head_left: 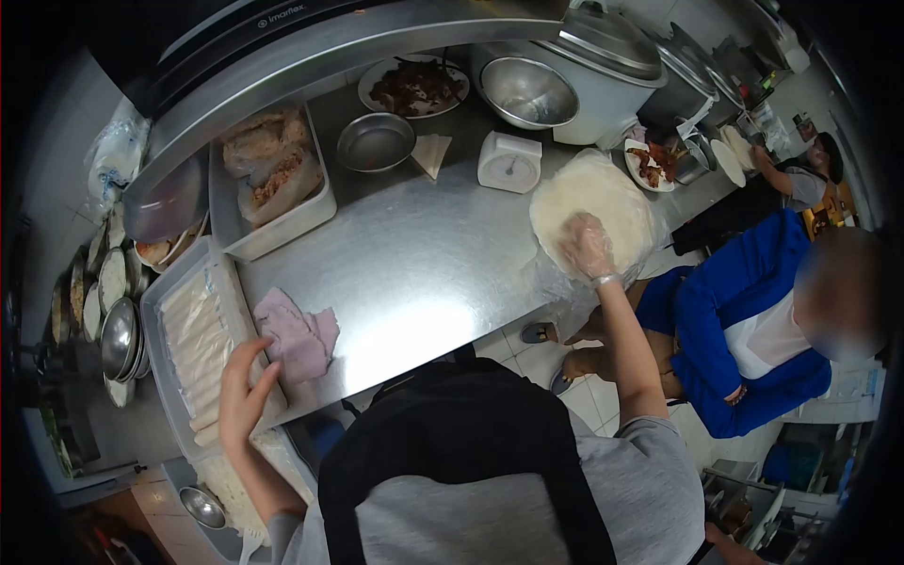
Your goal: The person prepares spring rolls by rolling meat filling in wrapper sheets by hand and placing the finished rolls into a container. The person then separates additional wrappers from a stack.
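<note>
My right hand (pixel 589 249), in a clear plastic glove, rests on a stack of thin round pale wrappers (pixel 621 202). Its fingers look stretched out over the top sheet, slightly blurred. Clear plastic (pixel 556 282) spreads from under the stack at the table's right end. My bare left hand (pixel 247 388) is at the table's left side, thumb and fingers apart, with nothing in it. Close to its fingertips lies a crumpled pink cloth (pixel 297 334). Beside that hand, a plastic tray (pixel 155 348) holds several pale rolls (pixel 193 339) under clear film.
A bin (pixel 273 243) with bagged filling, a metal bowl (pixel 375 143), a folded pale triangle (pixel 430 155), a white scale (pixel 509 162) and a larger bowl (pixel 529 92) line the steel table (pixel 395 254). A person in a blue jacket (pixel 749 282) sits at right; another person stands farther back.
</note>
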`<action>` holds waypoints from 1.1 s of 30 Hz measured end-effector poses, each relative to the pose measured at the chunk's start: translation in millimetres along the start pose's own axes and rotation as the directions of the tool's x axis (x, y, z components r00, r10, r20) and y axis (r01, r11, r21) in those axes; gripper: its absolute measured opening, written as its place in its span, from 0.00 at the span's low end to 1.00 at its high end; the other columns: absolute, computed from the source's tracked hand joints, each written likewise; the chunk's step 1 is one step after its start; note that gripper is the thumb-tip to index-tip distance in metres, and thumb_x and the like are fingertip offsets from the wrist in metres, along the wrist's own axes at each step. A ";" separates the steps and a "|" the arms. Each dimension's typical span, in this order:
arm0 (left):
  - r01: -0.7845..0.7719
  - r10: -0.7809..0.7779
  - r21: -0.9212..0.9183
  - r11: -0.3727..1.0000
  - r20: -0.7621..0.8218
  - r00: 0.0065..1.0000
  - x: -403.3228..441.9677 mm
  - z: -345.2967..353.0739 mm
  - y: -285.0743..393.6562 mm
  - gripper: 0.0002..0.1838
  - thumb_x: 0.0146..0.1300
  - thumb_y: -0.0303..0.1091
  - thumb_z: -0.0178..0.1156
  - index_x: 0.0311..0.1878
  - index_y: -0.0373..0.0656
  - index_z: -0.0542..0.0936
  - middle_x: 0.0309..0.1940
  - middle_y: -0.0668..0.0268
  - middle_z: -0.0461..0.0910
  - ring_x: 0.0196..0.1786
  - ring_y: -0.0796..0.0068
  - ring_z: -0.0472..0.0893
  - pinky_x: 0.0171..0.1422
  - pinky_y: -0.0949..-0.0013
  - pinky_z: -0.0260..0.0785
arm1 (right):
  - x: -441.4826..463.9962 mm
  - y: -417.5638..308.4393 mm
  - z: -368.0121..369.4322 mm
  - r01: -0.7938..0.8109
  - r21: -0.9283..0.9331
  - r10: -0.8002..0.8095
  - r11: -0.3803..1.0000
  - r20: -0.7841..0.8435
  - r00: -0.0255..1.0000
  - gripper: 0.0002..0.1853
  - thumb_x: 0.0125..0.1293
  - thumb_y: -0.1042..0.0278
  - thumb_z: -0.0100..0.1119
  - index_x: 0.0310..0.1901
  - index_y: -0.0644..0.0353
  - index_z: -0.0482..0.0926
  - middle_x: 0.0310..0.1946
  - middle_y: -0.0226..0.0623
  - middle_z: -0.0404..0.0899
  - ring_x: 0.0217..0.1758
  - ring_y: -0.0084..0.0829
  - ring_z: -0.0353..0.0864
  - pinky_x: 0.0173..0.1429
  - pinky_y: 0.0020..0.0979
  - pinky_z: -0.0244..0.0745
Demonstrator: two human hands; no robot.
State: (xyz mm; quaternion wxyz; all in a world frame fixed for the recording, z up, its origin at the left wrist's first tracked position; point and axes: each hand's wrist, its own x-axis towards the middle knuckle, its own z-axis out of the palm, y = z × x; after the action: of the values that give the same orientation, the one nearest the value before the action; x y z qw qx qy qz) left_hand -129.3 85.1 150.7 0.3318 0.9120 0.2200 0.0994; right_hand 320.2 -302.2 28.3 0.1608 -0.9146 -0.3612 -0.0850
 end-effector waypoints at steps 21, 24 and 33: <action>-0.179 0.227 -0.181 0.967 0.296 0.928 89.2 174.6 104.5 0.20 0.63 0.43 0.60 0.52 0.39 0.79 0.50 0.57 0.80 0.53 0.57 0.78 0.57 0.62 0.70 | 29.9 27.4 17.8 0.131 0.192 -0.135 0.973 0.010 0.991 0.06 0.50 0.65 0.63 0.27 0.57 0.81 0.43 0.35 0.83 0.51 0.42 0.77 0.56 0.41 0.71; -0.168 0.224 -0.193 0.967 0.319 0.921 96.7 184.4 113.8 0.20 0.63 0.43 0.59 0.52 0.40 0.79 0.50 0.57 0.80 0.54 0.58 0.78 0.58 0.62 0.70 | 28.9 9.0 9.9 0.080 0.089 -0.083 0.993 0.030 0.996 0.06 0.50 0.64 0.64 0.26 0.56 0.82 0.42 0.33 0.83 0.52 0.41 0.77 0.56 0.42 0.71; -0.231 0.277 -0.165 0.959 0.360 0.891 108.5 177.2 106.4 0.20 0.63 0.43 0.59 0.54 0.41 0.79 0.52 0.58 0.80 0.55 0.58 0.78 0.59 0.63 0.70 | 32.9 32.2 22.4 -0.029 0.281 0.004 0.959 0.088 0.996 0.07 0.55 0.65 0.63 0.33 0.57 0.83 0.48 0.36 0.81 0.53 0.43 0.77 0.56 0.39 0.72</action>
State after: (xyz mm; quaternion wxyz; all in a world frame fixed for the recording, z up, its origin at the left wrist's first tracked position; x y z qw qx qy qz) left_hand 60.2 -36.4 88.8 0.4052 0.9136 0.0241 -0.0234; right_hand 367.0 -295.5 8.9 0.2746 -0.8880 -0.3687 0.0082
